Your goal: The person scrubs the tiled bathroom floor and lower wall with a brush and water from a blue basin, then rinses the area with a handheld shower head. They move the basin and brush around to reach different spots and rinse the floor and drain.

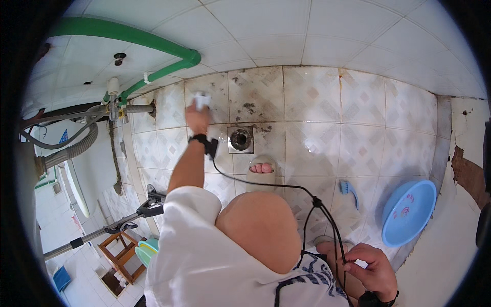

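My left hand [197,118] is stretched forward over the tiled floor [312,96], closed on a blurred white cloth or pad [202,100] near the wall. Just to its right is a square metal floor drain [240,140] with an open round hole. Dark grime marks the tiles above and beside the drain. At lower right, my right hand [370,264] pinches a black cable [342,249] between thumb and fingers. This cable runs up to a black device [209,146] strapped on my left wrist. Whether the white thing touches the floor cannot be told.
A blue plastic basin [408,213] leans near the right wall, with a blue scrub brush [346,188] left of it. Green pipes [126,34] and grey hoses [82,144] run at the upper left. A metal tripod-like pole [103,230] and a wooden stool [122,255] stand at lower left.
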Demonstrator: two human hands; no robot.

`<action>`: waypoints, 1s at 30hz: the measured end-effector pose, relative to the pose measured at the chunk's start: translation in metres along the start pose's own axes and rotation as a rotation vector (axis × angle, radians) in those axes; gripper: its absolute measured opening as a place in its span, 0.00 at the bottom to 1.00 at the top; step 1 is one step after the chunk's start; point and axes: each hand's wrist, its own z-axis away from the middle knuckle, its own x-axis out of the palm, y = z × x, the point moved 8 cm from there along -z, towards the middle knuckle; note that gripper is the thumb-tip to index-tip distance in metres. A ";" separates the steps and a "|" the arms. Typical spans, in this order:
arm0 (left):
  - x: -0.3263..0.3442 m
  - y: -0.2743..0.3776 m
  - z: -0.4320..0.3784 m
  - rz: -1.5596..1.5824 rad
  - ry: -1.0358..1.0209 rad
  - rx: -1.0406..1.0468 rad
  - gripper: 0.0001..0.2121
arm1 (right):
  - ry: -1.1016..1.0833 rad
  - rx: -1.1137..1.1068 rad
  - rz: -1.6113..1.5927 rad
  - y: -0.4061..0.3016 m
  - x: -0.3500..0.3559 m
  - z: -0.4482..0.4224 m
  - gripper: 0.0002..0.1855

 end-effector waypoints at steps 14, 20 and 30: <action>0.015 -0.080 -0.104 -0.042 0.109 -0.469 0.30 | 0.142 0.003 -0.060 -0.029 0.004 0.003 0.06; 0.020 0.090 -0.038 0.143 0.033 0.054 0.21 | 0.061 -0.045 0.055 -0.028 0.008 -0.006 0.06; -0.012 0.127 -0.057 0.143 0.058 0.308 0.23 | 0.150 0.012 0.193 -0.017 -0.007 -0.007 0.07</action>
